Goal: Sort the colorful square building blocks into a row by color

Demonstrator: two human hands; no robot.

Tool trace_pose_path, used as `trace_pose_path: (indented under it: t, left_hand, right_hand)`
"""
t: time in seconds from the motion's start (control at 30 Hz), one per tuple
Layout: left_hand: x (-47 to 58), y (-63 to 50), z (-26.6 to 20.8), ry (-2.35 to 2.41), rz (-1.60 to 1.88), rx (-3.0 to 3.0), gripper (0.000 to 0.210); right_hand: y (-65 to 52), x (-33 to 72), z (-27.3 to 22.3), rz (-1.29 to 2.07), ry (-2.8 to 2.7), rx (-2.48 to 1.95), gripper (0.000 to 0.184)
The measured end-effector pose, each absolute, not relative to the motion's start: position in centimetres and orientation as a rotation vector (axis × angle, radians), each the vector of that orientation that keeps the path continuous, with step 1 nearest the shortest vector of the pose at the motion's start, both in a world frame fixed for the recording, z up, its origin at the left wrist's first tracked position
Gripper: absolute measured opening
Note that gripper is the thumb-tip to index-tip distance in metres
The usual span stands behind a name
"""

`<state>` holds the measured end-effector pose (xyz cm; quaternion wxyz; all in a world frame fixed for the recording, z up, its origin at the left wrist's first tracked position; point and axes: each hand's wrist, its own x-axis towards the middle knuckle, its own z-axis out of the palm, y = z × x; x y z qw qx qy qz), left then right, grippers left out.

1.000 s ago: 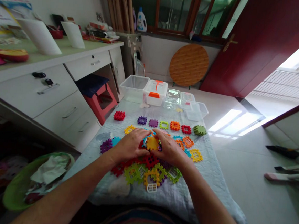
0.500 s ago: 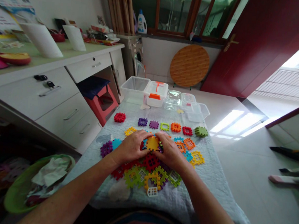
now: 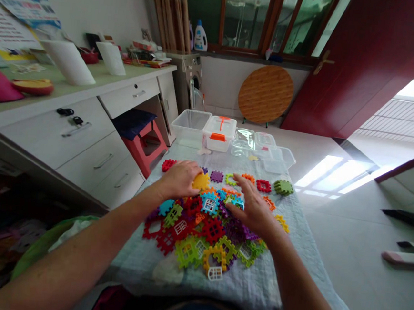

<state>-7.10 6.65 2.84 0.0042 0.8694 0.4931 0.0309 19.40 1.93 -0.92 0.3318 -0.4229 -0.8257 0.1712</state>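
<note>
My left hand [image 3: 180,179] is closed on a yellow notched building tile [image 3: 201,181], held above the far left part of the pile. Open, with thumb and fingers apart, my right hand [image 3: 253,204] hovers over the pile's right side. Below them lies a heap of interlocking tiles, among them a blue tile with a white window [image 3: 209,203], a dark red tile [image 3: 213,229] and a green tile [image 3: 187,251]. Beyond the hands runs a row of small stacks: red [image 3: 168,165], purple [image 3: 217,176], lime [image 3: 231,179], red [image 3: 264,185] and olive green [image 3: 284,187].
Clear plastic boxes stand at the table's far end: an open bin [image 3: 190,127], a lidded box with orange clips [image 3: 219,136] and smaller containers [image 3: 244,139]. A white desk [image 3: 87,131] and a red stool [image 3: 145,143] are on the left. A red door [image 3: 343,65] stands to the right.
Both hands held the yellow tile over the heap's middle. Now my right hand has let go and moved right, while my left hand has carried the tile left and farther away.
</note>
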Motion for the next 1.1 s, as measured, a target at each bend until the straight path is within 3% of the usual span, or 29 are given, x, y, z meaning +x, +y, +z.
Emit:
trace_pose_path:
  t: [0.2, 0.4, 0.63, 1.1]
  left_hand:
    - [-13.1, 14.3, -0.3, 1.719, -0.106, 2.633, 0.054]
    - [-13.4, 16.9, -2.5, 1.687, -0.415, 2.635, 0.059]
    - [-12.4, 16.6, -2.9, 1.728, -0.481, 2.517, 0.055]
    - [-11.7, 16.6, -2.3, 1.714, -0.554, 2.516, 0.052]
  right_hand:
    - [0.7, 26.7, -2.6, 0.480, -1.849, -1.417, 0.040]
    - [-0.4, 30.4, -5.9, 0.345, -1.513, -1.641, 0.039]
    - [-0.4, 31.0, -8.4, 0.334, -1.326, -1.742, 0.040]
    - [-0.4, 31.1, -8.6, 0.215, -1.246, -1.732, 0.036]
